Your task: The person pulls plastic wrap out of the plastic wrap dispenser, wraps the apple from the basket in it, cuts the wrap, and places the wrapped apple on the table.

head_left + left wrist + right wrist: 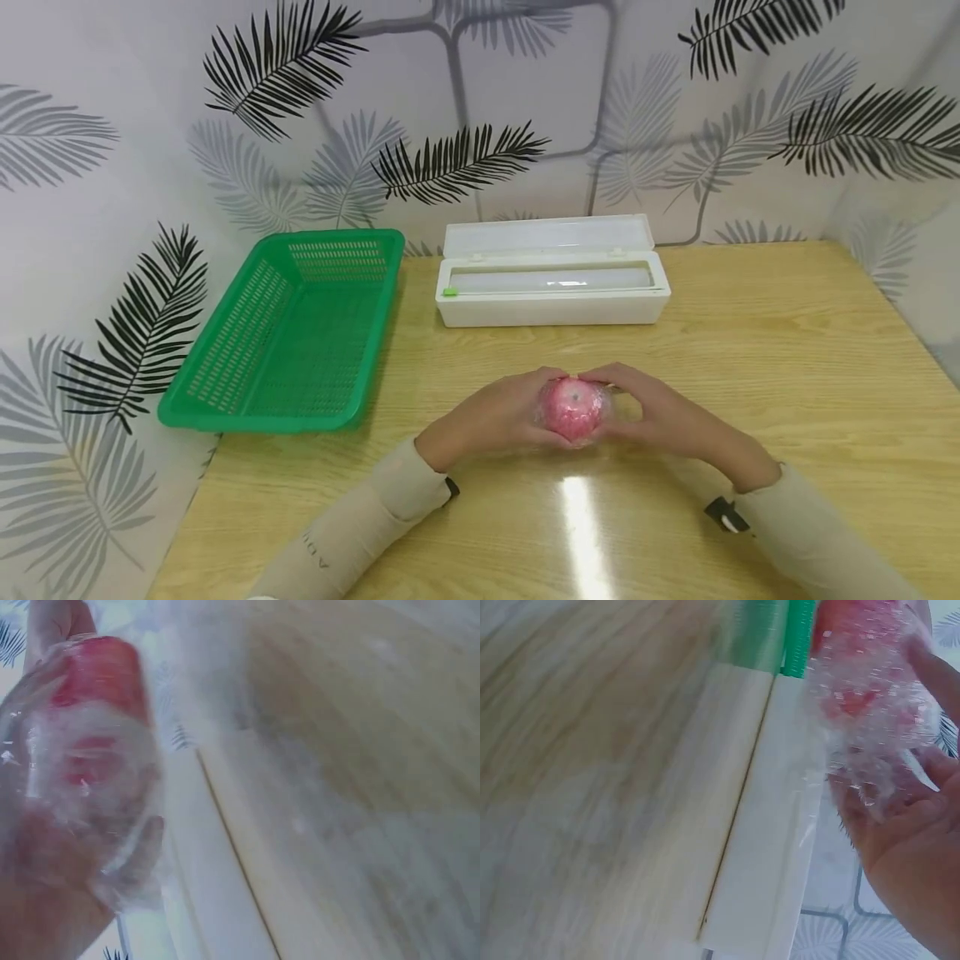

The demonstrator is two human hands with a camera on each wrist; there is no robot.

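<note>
A round pink-red fruit, apple-like with a small pale dimple on top, is wrapped in clear cling film. The left hand curls round its left side, fingertips at the far edge and thumb at the near edge. From the right, my right hand holds it between fingers and thumb, a gap showing by the palm. Loose, crinkled film bunches beside the right hand in the right wrist view. In the left wrist view the film looks smoother over the red skin.
Behind the hands stands a white cling film dispenser, lid raised, with a film roll inside and a green slider. A green plastic basket sits at the left of the wooden table. Patterned wall closes off the back.
</note>
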